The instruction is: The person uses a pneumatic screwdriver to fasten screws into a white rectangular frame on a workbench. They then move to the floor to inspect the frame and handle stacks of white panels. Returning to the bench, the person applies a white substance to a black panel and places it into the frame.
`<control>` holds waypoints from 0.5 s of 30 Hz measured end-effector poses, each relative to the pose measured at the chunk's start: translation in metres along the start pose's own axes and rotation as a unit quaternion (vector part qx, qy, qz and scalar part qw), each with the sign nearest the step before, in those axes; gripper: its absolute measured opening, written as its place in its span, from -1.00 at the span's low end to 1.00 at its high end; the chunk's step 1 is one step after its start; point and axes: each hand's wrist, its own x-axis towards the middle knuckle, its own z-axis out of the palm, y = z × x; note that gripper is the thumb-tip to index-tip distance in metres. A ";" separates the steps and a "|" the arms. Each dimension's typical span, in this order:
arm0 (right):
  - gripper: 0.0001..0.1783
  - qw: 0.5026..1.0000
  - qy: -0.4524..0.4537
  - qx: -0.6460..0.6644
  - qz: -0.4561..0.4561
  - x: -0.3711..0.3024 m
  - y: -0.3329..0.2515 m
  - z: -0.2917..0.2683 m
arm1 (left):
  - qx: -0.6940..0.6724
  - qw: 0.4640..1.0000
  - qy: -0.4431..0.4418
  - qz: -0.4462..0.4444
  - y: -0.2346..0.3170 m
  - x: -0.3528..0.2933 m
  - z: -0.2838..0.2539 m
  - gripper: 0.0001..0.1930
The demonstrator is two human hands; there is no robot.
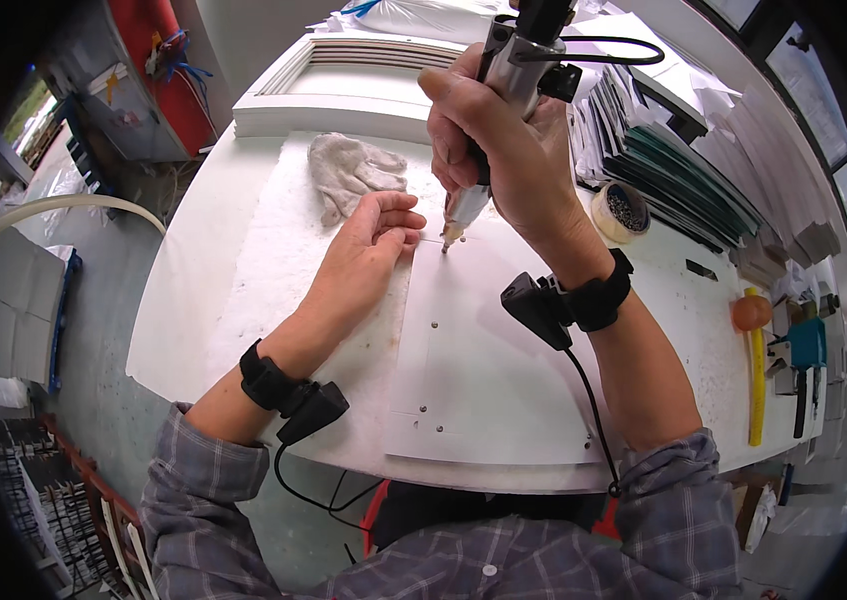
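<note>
My right hand (513, 150) is wrapped round a powered screwdriver (471, 200), silver and black with a black cable at its top. Its tip is down at a small screw (444, 249) near the upper left corner of a flat white panel (493, 350). Several more screws sit along the panel's edges. Beside the panel's left edge rests my left hand (363, 250), its fingers loosely bent and apart, with nothing visible in them. Just beyond it lies a whitish work glove (348, 175). A round tub of small screws (620, 211) stands right of my right wrist.
A white louvred frame (343, 85) lies at the table's far side. Stacked dark-edged sheets (678, 150) stand at the far right. A yellow-handled mallet (754, 370) and a teal tool (805, 343) lie at the right edge. Black devices with cables are strapped to both wrists.
</note>
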 end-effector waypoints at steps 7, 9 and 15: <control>-0.59 0.993 0.029 -0.063 -0.092 0.005 -0.035 0.007 | 0.034 0.998 0.035 -0.035 0.023 -0.039 -0.019 -0.63; -0.54 0.975 0.012 -0.205 -0.089 0.015 -0.020 0.006 | 0.073 0.996 0.026 -0.043 0.021 -0.059 -0.032 -0.65; -0.54 0.903 -0.114 -0.372 -0.184 0.029 0.054 0.028 | 0.210 0.977 0.030 0.003 0.022 -0.107 -0.022 -0.74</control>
